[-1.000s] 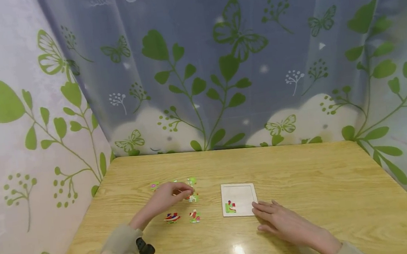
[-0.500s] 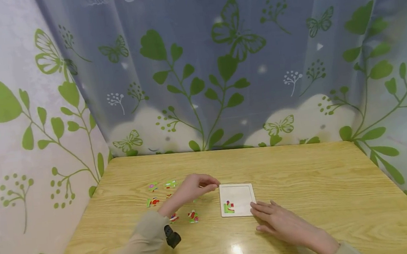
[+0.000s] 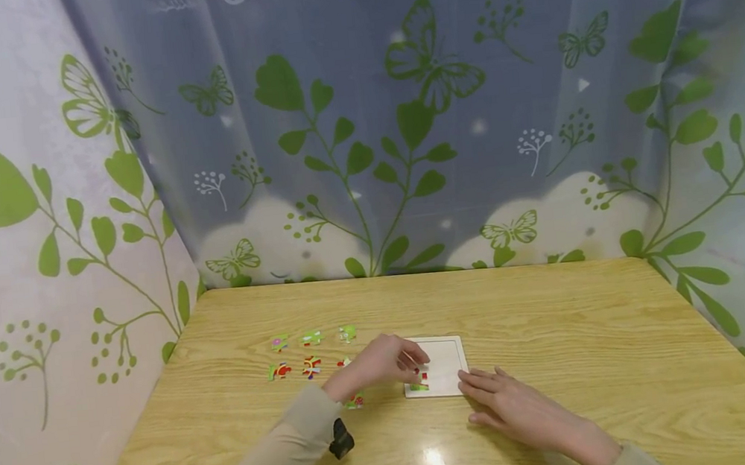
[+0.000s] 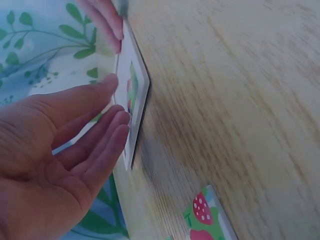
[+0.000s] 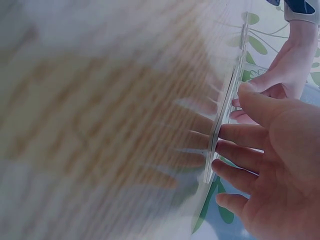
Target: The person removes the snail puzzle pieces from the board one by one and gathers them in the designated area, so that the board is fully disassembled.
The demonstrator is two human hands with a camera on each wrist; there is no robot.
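Observation:
A square white puzzle board (image 3: 447, 364) lies flat on the table, with one green and red jigsaw piece (image 3: 420, 387) in its near left corner. Over the board's left side is my left hand (image 3: 388, 360), thumb and fingers apart, fingertips close about that piece. No piece shows between them in the left wrist view, where the thumb tip and fingertips overlap the board (image 4: 143, 80). My right hand (image 3: 524, 409) lies with straight fingers against the board's right edge. In the right wrist view its fingertips meet the board's side (image 5: 216, 135).
Several loose jigsaw pieces (image 3: 312, 367) lie in rows left of the board on the wooden table (image 3: 556, 319). My left forearm partly covers the nearest row. One strawberry-printed piece (image 4: 202, 210) shows in the left wrist view. A patterned curtain (image 3: 361, 114) stands behind the table.
My left hand has moved right from over the loose pieces to the board, then down toward the piece in its corner, its fingers spreading. The right hand stays at the board's edge.

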